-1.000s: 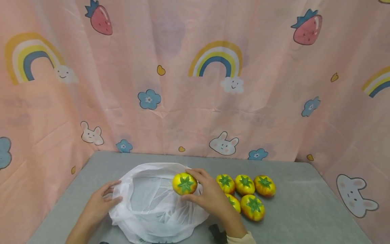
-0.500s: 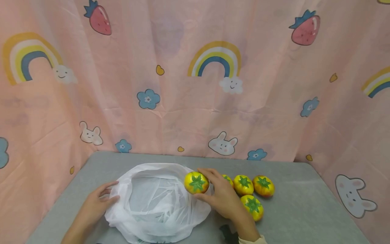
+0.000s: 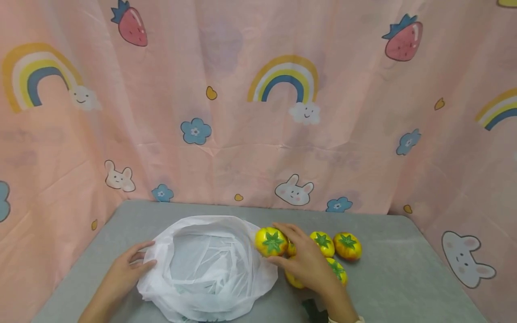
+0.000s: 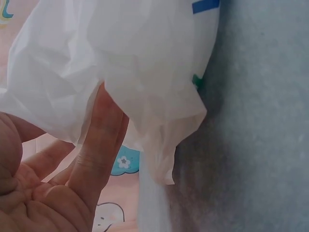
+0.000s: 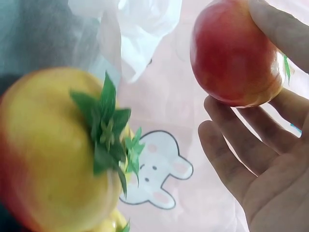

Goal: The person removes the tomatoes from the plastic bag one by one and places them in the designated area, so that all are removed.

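Observation:
In the head view my right hand (image 3: 307, 260) holds a yellow-red tomato (image 3: 271, 242) with green star-shaped leaves, between thumb and fingers, just beyond the bag's right rim. The right wrist view shows its red underside against the thumb and fingertips. A white plastic bag (image 3: 161, 287) lies on the table with its mouth spread upward. At its left rim rests my left hand (image 3: 123, 271), thumb and fingers apart. One fingertip is hidden by the plastic in the left wrist view. Several more tomatoes (image 3: 347, 246) sit right of the bag, some partly covered by my right hand.
A grey table (image 3: 408, 269) carries everything. Pink printed cloth (image 3: 226, 170) rises behind it and at both sides. Beneath my right wrist shows a dark object (image 3: 314, 310). One tomato (image 5: 58, 150) stands large and close in the right wrist view.
My right hand has carried the tomato rightward, from over the bag's mouth to beside the other tomatoes, which it now partly covers. My left hand stays at the bag's left rim.

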A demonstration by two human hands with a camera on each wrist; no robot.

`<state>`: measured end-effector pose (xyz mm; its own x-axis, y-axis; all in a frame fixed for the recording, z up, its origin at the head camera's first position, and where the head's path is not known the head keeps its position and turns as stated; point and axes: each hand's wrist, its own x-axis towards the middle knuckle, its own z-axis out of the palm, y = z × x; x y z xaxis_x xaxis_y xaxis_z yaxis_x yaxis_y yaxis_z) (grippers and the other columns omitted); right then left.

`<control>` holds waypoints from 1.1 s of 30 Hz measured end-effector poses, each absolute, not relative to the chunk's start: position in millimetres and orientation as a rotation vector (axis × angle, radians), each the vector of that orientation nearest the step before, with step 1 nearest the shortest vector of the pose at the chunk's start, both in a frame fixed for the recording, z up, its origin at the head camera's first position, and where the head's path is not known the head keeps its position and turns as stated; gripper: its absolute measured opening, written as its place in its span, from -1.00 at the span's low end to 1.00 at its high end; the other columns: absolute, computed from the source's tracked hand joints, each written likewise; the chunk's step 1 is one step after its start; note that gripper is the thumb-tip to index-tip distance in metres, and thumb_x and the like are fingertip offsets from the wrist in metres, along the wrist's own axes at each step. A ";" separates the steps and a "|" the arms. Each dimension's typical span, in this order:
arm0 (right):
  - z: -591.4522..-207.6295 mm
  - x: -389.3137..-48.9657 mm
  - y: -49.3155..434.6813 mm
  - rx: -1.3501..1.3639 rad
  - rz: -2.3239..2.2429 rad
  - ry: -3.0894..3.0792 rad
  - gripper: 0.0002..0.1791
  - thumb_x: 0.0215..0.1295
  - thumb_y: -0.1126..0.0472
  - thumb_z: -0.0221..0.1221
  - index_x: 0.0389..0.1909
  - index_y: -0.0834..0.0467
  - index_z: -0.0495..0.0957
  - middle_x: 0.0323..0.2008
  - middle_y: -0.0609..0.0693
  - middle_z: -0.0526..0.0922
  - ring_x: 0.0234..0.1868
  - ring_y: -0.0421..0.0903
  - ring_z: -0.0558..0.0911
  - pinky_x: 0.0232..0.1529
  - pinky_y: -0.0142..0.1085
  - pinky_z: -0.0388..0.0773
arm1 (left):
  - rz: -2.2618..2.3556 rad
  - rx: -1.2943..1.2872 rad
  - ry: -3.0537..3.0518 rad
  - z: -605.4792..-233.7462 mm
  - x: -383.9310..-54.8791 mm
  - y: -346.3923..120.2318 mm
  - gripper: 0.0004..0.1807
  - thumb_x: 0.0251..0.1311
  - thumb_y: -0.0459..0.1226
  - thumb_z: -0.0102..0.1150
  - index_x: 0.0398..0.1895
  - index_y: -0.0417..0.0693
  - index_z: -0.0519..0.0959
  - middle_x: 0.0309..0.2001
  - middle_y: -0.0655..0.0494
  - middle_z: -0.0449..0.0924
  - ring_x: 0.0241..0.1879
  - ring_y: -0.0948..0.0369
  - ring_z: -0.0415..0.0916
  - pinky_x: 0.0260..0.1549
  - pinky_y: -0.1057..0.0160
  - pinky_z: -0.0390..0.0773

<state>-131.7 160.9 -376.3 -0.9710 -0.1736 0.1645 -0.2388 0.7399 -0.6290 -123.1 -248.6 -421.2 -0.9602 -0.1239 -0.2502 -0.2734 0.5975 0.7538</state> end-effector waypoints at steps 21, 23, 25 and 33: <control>-369.7 -118.6 194.0 0.219 0.899 -2.940 -0.14 0.04 -0.27 0.40 0.39 -0.19 0.36 0.32 -0.04 0.47 0.28 0.05 0.52 0.29 0.14 0.50 | 1.269 -0.231 2.709 -422.5 -119.0 -250.9 -0.36 0.35 -0.09 0.19 0.42 -0.12 0.32 0.22 -0.42 0.44 0.17 -0.32 0.49 0.05 -0.18 0.64; -369.3 -116.8 197.8 0.217 0.888 -2.939 -0.14 0.05 -0.28 0.39 0.39 -0.18 0.36 0.33 -0.03 0.47 0.29 0.06 0.51 0.29 0.16 0.48 | 1.271 -0.228 2.710 -422.1 -118.8 -250.7 -0.37 0.35 -0.10 0.18 0.42 -0.13 0.32 0.23 -0.42 0.43 0.18 -0.33 0.48 0.05 -0.19 0.63; -369.0 -114.8 201.9 0.217 0.889 -2.932 -0.15 0.06 -0.26 0.39 0.39 -0.17 0.36 0.32 -0.03 0.48 0.25 0.05 0.53 0.25 0.14 0.52 | 1.271 -0.228 2.711 -421.8 -118.4 -250.7 -0.37 0.35 -0.11 0.18 0.42 -0.13 0.32 0.23 -0.42 0.43 0.18 -0.33 0.48 0.06 -0.20 0.62; -370.3 -110.1 216.3 0.155 0.877 -2.978 -0.14 0.08 -0.26 0.38 0.41 -0.16 0.33 0.36 0.01 0.45 0.15 0.03 0.57 0.17 0.13 0.58 | 1.283 -0.247 2.704 -421.8 -119.2 -251.3 -0.37 0.34 -0.15 0.19 0.43 -0.13 0.31 0.21 -0.40 0.44 0.17 -0.31 0.50 0.04 -0.15 0.65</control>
<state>-110.1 216.3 -370.3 -0.9944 -0.0863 0.0605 -0.1053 0.8358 -0.5388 -119.2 -251.3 -421.8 -0.9769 -0.0885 -0.1946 -0.2067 0.6231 0.7544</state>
